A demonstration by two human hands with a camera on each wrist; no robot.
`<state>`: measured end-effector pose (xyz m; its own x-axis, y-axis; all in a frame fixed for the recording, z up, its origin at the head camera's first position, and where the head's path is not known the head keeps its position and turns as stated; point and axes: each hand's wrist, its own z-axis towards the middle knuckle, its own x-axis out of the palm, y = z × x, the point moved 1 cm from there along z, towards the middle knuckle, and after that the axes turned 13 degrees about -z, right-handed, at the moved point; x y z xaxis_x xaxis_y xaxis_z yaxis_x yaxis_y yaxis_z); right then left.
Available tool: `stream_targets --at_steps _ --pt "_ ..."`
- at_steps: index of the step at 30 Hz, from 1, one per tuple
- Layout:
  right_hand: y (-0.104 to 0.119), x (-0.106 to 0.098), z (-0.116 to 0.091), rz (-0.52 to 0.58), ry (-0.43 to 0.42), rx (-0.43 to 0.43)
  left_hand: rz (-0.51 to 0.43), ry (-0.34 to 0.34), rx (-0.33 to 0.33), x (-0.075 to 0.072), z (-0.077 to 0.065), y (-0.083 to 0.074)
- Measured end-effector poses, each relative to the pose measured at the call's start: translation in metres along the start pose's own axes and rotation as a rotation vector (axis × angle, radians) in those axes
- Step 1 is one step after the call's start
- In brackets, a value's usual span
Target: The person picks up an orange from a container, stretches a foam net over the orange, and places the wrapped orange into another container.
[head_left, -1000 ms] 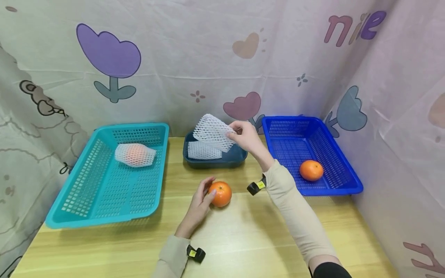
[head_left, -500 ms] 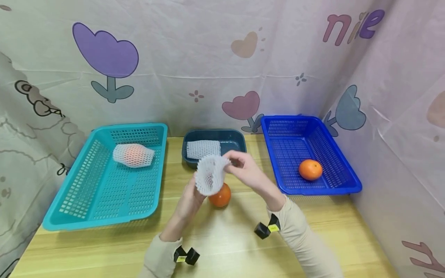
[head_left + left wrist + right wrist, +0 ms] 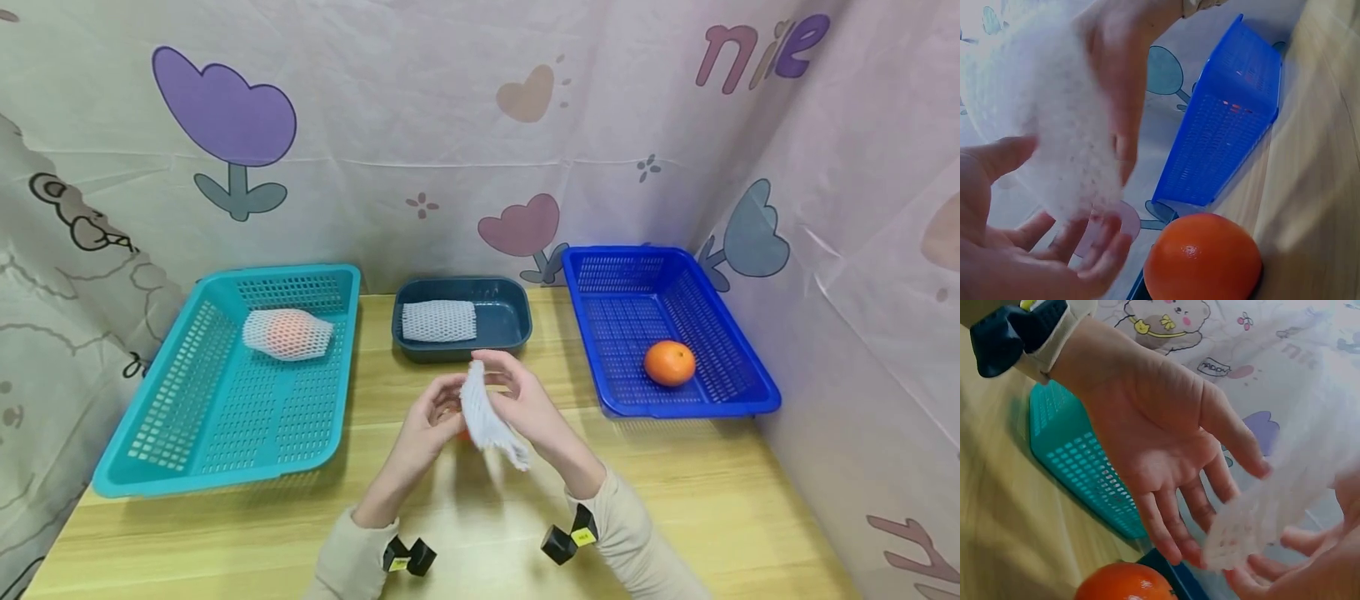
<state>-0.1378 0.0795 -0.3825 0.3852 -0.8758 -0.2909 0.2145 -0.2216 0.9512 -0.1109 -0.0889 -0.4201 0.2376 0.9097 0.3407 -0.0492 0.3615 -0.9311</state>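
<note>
A white foam net sleeve is held up between my two hands, tilted and blurred in the wrist views. My left hand has its thumb and fingertips on one side of the sleeve. From the other side, my right hand grips it between thumb and fingers. An orange rests on the table just below, mostly hidden behind the hands in the head view. Both wrist views show it whole or in part, with no hand touching it.
At the left, a teal basket holds a fruit wrapped in a foam net. Behind the hands, a dark tray contains another foam net. A blue basket at the right holds an orange.
The right hand has brought the foam net from above the tray down to the left hand. The left hand has left the orange and come up to the net.
</note>
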Motion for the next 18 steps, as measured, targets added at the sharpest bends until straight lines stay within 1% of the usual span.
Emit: stream_targets --at_steps 3,5,7,10,12,14,18 --pt "-0.004 0.001 -0.003 -0.013 0.071 0.044 0.032 -0.016 0.052 0.0 0.001 0.0" --pt "-0.006 0.001 -0.004 -0.024 0.098 0.052 0.039 -0.016 0.075 -0.001 0.001 -0.001" --pt "-0.008 0.002 -0.006 -0.017 0.105 0.056 0.037 -0.02 0.087 -0.002 0.0 -0.001" --pt "-0.01 0.002 -0.007 0.009 0.106 0.066 0.015 -0.032 0.085 -0.004 0.0 -0.001" --pt "-0.011 0.002 -0.008 0.058 0.115 0.075 -0.026 -0.033 0.073 -0.005 0.0 -0.002" --pt "-0.011 0.001 -0.009 0.12 0.122 0.087 -0.087 -0.026 0.051 -0.007 0.0 -0.003" --pt "-0.014 0.0 -0.009 0.298 0.17 0.122 -0.265 0.034 0.001 -0.009 -0.002 -0.006"
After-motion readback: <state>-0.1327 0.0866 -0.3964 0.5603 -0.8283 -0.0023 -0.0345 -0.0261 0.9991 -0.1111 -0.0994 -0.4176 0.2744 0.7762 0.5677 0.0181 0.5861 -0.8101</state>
